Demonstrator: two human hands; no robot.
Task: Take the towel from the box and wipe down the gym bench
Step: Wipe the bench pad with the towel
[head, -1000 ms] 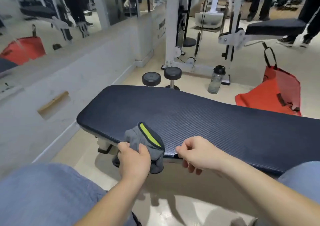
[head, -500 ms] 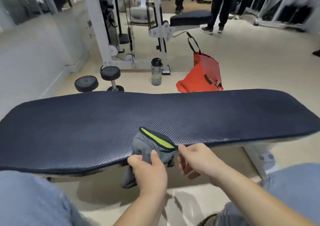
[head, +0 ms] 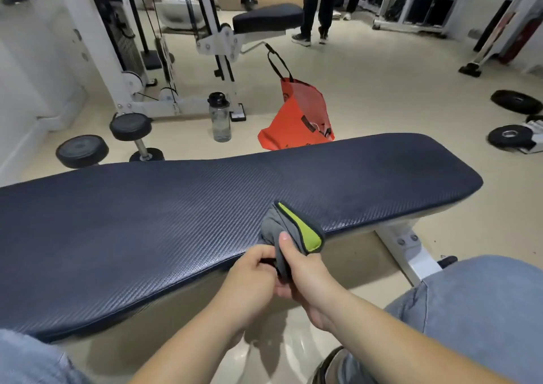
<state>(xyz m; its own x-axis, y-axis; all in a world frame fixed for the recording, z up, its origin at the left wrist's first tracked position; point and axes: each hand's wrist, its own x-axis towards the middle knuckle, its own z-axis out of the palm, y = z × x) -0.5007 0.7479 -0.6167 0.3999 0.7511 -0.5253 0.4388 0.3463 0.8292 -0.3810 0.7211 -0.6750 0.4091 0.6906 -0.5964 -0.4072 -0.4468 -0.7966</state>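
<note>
Head view: towel bunched at the bench's near edge

Both hands, left [head: 249, 277] and right [head: 305, 272], pinch the grey towel [head: 289, 230] closed between them. It stands bunched on the bench [head: 176, 213] edge, its lime-trimmed end pointing up and right. Bench pad runs lengthwise left to right, bag [head: 296, 119] behind it

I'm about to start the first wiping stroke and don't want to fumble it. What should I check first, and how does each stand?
1. Grey towel with lime-green trim in hand: ok, left hand and right hand both grip it.
2. Towel spread flat: not ok, bunched.
3. Towel on the dark blue textured gym bench pad: ok, at the near edge.
4. Pad free of objects: ok.
5. Towel damp: cannot tell.
</note>
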